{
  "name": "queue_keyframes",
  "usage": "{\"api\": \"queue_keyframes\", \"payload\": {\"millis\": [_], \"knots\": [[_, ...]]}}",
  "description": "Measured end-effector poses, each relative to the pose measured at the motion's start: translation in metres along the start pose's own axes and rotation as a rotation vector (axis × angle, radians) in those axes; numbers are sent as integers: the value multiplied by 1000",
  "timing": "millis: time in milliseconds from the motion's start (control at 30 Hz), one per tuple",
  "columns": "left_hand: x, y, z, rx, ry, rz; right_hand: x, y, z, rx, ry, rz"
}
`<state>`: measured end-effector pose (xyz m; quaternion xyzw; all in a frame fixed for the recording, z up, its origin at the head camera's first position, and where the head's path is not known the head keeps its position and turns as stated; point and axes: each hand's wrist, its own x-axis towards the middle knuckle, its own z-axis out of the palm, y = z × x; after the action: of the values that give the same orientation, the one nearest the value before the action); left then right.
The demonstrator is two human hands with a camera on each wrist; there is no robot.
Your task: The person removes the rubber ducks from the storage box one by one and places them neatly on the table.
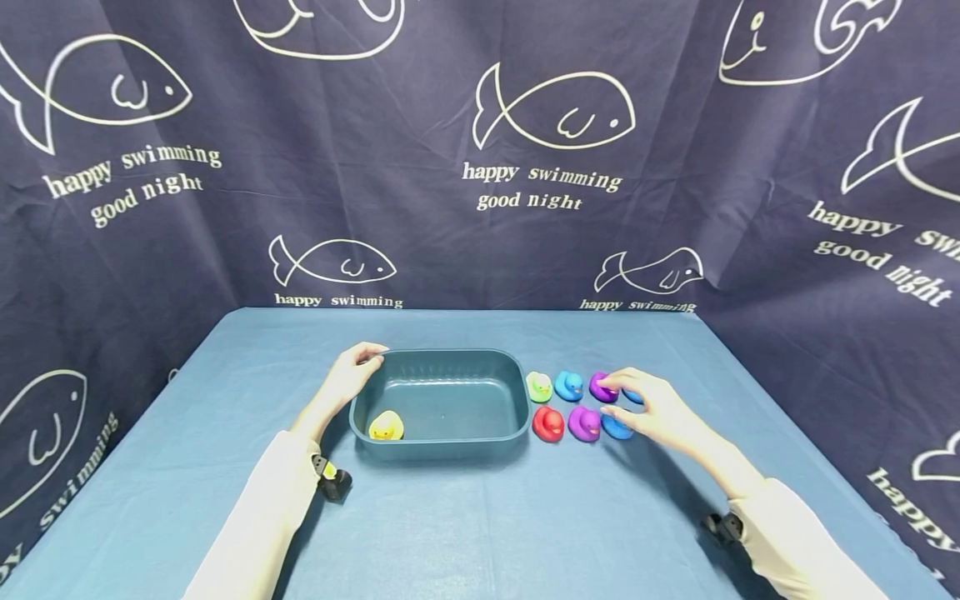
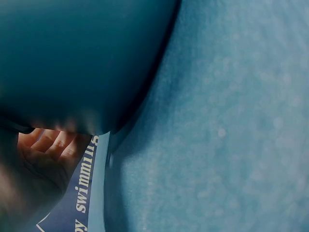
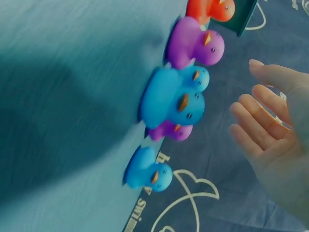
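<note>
At the far left corner of a dark teal plastic basin (image 1: 442, 451), my left hand (image 1: 351, 377) grips the rim; its fingers (image 2: 57, 143) show beside the basin wall in the left wrist view. Inside the basin's near left corner sits a yellow rubber duck (image 1: 386, 427). My right hand (image 1: 660, 408) hovers with fingers spread and nothing in them, over the right end of two rows of rubber ducks. Nearest to it are a front blue duck (image 1: 617, 427), a dark purple duck (image 1: 602, 388) and a back blue duck (image 1: 634, 397), partly covered by the hand.
Close to the basin's right wall stand a green duck (image 1: 538, 387) and a red duck (image 1: 548, 424). Another blue duck (image 1: 568, 386) and a lighter purple duck (image 1: 584, 424) follow. A dark curtain (image 1: 450, 267) with fish drawings hangs behind the blue-covered table (image 1: 480, 525).
</note>
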<state>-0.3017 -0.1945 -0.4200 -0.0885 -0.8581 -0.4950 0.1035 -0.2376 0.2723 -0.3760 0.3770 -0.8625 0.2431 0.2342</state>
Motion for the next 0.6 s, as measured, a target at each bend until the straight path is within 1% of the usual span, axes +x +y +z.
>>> {"api": "queue_keyframes", "payload": {"millis": [100, 200, 433, 600], "knots": [[0, 0, 0, -12, -2, -10, 7, -5, 5, 18, -4, 0], [-1, 0, 1, -14, -4, -4, 13, -10, 8, 29, -10, 5], [-1, 1, 1, -19, -1, 4, 27, -21, 20, 106, -48, 20], [0, 0, 0, -28, -4, -7, 38, -29, 26, 104, -53, -4]]}}
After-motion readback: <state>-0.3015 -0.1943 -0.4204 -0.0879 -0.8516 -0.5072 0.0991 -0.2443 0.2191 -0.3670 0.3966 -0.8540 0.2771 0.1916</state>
